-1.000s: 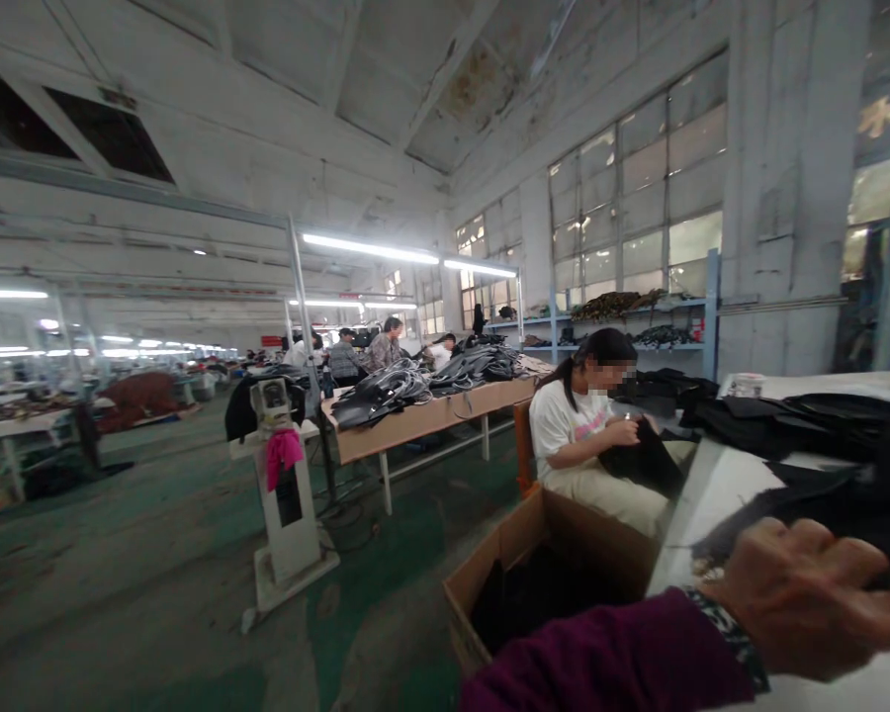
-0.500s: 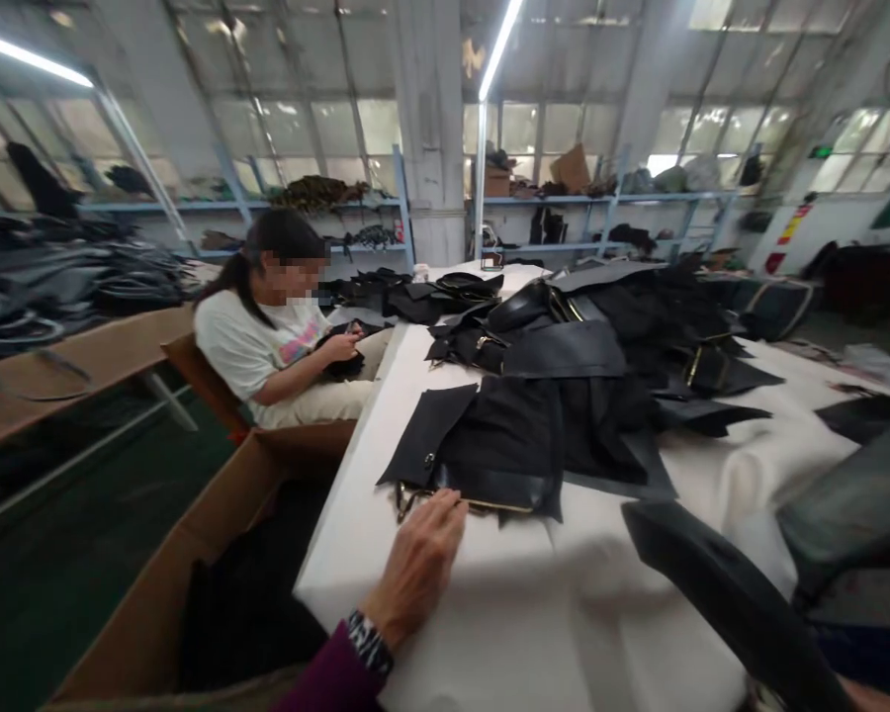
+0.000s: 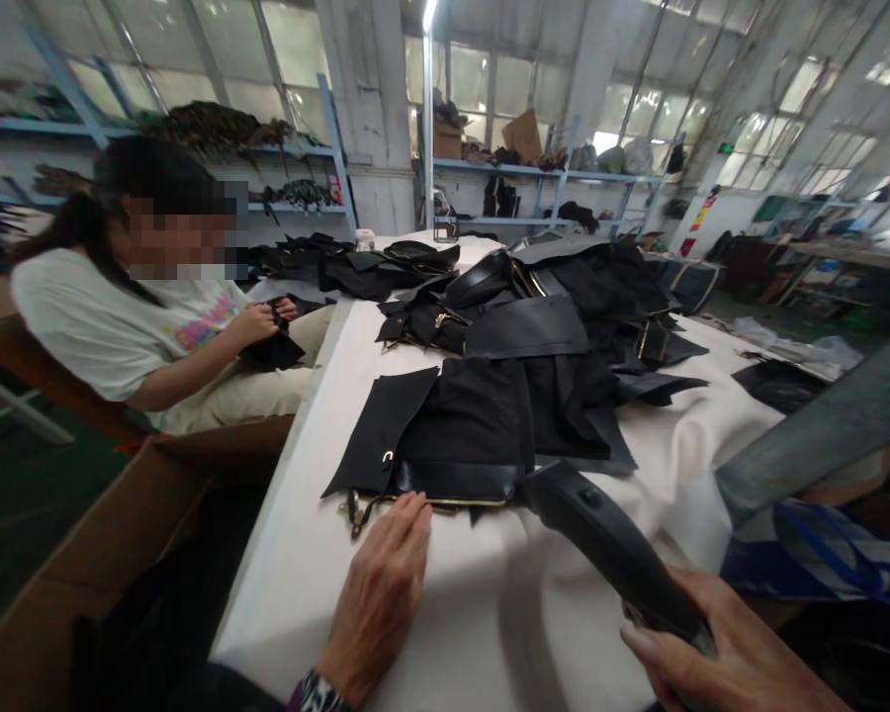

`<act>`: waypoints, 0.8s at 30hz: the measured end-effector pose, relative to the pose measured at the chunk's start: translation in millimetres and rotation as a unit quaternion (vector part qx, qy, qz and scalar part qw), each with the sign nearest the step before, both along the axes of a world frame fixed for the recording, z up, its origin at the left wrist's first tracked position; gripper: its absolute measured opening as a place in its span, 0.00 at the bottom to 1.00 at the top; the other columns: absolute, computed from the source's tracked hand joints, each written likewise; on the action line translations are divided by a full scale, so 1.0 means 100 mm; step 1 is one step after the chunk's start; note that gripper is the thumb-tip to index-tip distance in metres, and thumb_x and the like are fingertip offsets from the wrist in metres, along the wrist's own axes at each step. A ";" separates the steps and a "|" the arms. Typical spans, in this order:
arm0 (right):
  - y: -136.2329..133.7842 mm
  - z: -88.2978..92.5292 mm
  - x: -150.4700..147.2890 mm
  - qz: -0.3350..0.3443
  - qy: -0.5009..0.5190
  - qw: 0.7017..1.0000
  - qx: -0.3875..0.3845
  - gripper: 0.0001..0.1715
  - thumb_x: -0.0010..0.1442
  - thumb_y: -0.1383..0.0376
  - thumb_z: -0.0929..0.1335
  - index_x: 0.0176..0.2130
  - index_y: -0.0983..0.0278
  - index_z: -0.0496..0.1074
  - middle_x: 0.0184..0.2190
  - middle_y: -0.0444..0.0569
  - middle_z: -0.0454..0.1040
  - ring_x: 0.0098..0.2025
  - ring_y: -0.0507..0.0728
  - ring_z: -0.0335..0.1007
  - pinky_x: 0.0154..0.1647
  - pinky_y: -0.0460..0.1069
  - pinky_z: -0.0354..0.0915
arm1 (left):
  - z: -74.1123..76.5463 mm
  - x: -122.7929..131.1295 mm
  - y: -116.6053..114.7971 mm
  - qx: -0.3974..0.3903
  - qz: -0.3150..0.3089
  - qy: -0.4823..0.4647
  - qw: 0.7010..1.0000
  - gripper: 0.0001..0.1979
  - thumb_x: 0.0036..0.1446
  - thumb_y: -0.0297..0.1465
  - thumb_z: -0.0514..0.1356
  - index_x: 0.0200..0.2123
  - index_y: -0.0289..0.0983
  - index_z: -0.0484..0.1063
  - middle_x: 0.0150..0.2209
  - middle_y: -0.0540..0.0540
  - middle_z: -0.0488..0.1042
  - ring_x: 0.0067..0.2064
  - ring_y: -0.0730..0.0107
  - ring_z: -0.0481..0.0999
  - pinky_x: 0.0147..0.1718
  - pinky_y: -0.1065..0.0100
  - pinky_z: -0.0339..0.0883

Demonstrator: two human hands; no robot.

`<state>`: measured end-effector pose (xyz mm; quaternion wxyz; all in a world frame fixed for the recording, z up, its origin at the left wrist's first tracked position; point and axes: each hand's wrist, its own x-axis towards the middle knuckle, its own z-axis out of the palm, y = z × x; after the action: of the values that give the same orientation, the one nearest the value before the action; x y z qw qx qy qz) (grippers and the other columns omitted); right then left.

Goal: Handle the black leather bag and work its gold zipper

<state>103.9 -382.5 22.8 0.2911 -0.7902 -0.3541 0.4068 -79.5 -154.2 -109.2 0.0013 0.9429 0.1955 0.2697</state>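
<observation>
My left hand (image 3: 380, 598) lies flat on the white-covered table (image 3: 445, 613), fingertips touching the gold zipper edge of a black bag piece (image 3: 452, 435). At the bottom right my right hand (image 3: 719, 658) grips the handle of a long black tool (image 3: 608, 544), whose tip reaches toward the same bag piece. A heap of black bag parts (image 3: 556, 316) with gold hardware covers the table's middle and far end.
A seated person in a white T-shirt (image 3: 111, 326) handles a dark piece at the table's left side. A brown cardboard box (image 3: 96, 554) stands on the floor below. Blue shelves (image 3: 534, 183) line the windows. A grey beam (image 3: 816, 435) crosses at right.
The view swung right from the factory floor to the table. My left hand stays on the zipper edge; my right hand brought the black tool in toward the bag piece.
</observation>
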 end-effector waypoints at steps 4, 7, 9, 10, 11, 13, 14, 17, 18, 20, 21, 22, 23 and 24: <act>0.20 -0.16 0.04 -0.003 0.003 0.999 0.036 0.22 0.56 0.47 0.63 0.26 0.63 0.61 0.14 0.40 0.65 0.16 0.51 0.65 0.18 0.43 0.61 | 0.06 0.00 -0.02 -0.021 -0.010 -0.009 1.000 0.20 0.59 0.20 0.49 0.54 0.33 0.64 0.55 0.39 0.67 0.58 0.58 0.63 0.55 0.55 0.62; 0.32 -0.29 0.08 -0.017 0.034 0.997 0.072 0.23 0.56 0.47 0.64 0.25 0.63 0.61 0.13 0.40 0.65 0.14 0.50 0.63 0.15 0.43 0.60 | 0.20 0.00 0.01 -0.027 -0.002 -0.078 0.997 0.14 0.60 0.22 0.50 0.48 0.34 0.68 0.47 0.40 0.72 0.51 0.61 0.69 0.52 0.59 0.65; 0.36 -0.33 0.11 -0.031 0.042 0.996 0.077 0.24 0.56 0.47 0.65 0.24 0.63 0.61 0.12 0.41 0.65 0.13 0.50 0.63 0.15 0.43 0.59 | 0.32 0.02 0.07 -0.017 0.047 -0.139 0.989 0.10 0.61 0.26 0.52 0.45 0.34 0.69 0.42 0.41 0.73 0.46 0.61 0.71 0.48 0.60 0.67; 0.37 -0.33 0.12 -0.038 0.040 0.996 0.076 0.25 0.55 0.47 0.65 0.23 0.63 0.62 0.11 0.41 0.65 0.13 0.50 0.62 0.14 0.43 0.59 | 0.39 0.03 0.11 -0.016 0.080 -0.156 0.984 0.10 0.61 0.28 0.54 0.44 0.33 0.69 0.42 0.40 0.72 0.45 0.60 0.71 0.46 0.59 0.67; 0.36 -0.31 0.13 -0.041 0.034 0.996 0.076 0.25 0.54 0.46 0.65 0.22 0.64 0.62 0.11 0.42 0.65 0.12 0.50 0.62 0.14 0.43 0.59 | 0.44 0.06 0.15 -0.021 0.113 -0.158 0.981 0.11 0.60 0.31 0.55 0.44 0.33 0.68 0.41 0.40 0.72 0.45 0.58 0.71 0.45 0.58 0.67; 0.33 -0.22 0.14 -0.039 0.016 0.996 0.079 0.26 0.53 0.45 0.65 0.20 0.63 0.62 0.11 0.42 0.64 0.12 0.50 0.62 0.14 0.44 0.60 | 0.50 0.11 0.23 -0.050 0.154 -0.123 0.979 0.14 0.60 0.34 0.55 0.45 0.31 0.68 0.40 0.39 0.71 0.42 0.57 0.71 0.42 0.58 0.68; 0.31 -0.16 0.14 -0.038 0.008 0.996 0.084 0.26 0.53 0.46 0.65 0.20 0.63 0.62 0.11 0.42 0.65 0.13 0.51 0.63 0.14 0.44 0.61 | 0.50 0.14 0.26 -0.064 0.162 -0.098 0.980 0.14 0.60 0.34 0.55 0.45 0.30 0.67 0.39 0.39 0.70 0.41 0.57 0.71 0.40 0.59 0.68; 0.20 0.05 0.13 -0.043 -0.015 0.996 0.083 0.24 0.54 0.48 0.65 0.21 0.62 0.62 0.13 0.41 0.65 0.16 0.52 0.66 0.17 0.44 0.62 | 0.43 0.20 0.32 -0.083 0.162 -0.061 0.981 0.14 0.62 0.31 0.51 0.46 0.27 0.66 0.36 0.39 0.69 0.39 0.57 0.71 0.38 0.60 0.67; 0.17 0.10 0.12 -0.047 -0.021 0.996 0.075 0.23 0.55 0.48 0.64 0.21 0.62 0.61 0.13 0.41 0.65 0.16 0.52 0.66 0.17 0.45 0.62 | 0.40 0.21 0.33 -0.088 0.161 -0.065 0.981 0.14 0.62 0.30 0.50 0.46 0.27 0.66 0.36 0.39 0.68 0.39 0.57 0.71 0.38 0.60 0.67; 0.11 0.18 0.09 -0.044 -0.027 0.997 0.055 0.22 0.55 0.48 0.64 0.22 0.62 0.61 0.13 0.41 0.65 0.17 0.53 0.67 0.17 0.44 0.62 | 0.34 0.20 0.35 -0.106 0.163 -0.079 0.978 0.13 0.61 0.28 0.48 0.45 0.27 0.67 0.36 0.39 0.68 0.39 0.58 0.71 0.39 0.60 0.66; 0.08 0.19 0.07 -0.041 -0.026 0.998 0.044 0.22 0.55 0.48 0.64 0.23 0.62 0.61 0.13 0.41 0.65 0.17 0.52 0.66 0.17 0.44 0.61 | 0.32 0.20 0.36 -0.117 0.162 -0.085 0.976 0.13 0.61 0.28 0.48 0.44 0.28 0.68 0.36 0.40 0.68 0.38 0.58 0.71 0.39 0.61 0.66; 0.07 0.18 0.05 -0.038 -0.021 0.998 0.036 0.22 0.55 0.49 0.64 0.23 0.63 0.61 0.14 0.41 0.64 0.17 0.52 0.66 0.17 0.44 0.60 | 0.32 0.19 0.37 -0.128 0.160 -0.091 0.975 0.14 0.62 0.29 0.48 0.43 0.28 0.68 0.35 0.40 0.68 0.37 0.59 0.71 0.38 0.61 0.66; 0.06 0.16 0.04 -0.035 -0.012 0.999 0.030 0.21 0.56 0.49 0.64 0.24 0.63 0.62 0.14 0.40 0.65 0.16 0.51 0.65 0.17 0.43 0.60 | 0.31 0.18 0.38 -0.139 0.155 -0.096 0.973 0.14 0.62 0.30 0.47 0.43 0.29 0.68 0.35 0.41 0.68 0.37 0.59 0.71 0.38 0.61 0.66; 0.06 0.12 0.02 -0.035 0.000 0.999 0.025 0.21 0.56 0.50 0.64 0.25 0.64 0.62 0.14 0.40 0.65 0.16 0.50 0.64 0.17 0.43 0.59 | 0.32 0.17 0.39 -0.148 0.150 -0.100 0.972 0.14 0.62 0.31 0.47 0.43 0.29 0.69 0.34 0.41 0.68 0.37 0.59 0.71 0.37 0.62 0.65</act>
<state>106.0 -377.0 34.9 0.3251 -0.7942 -0.3365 0.3877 -62.3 -115.6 -77.3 0.1203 0.8604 0.3715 0.3274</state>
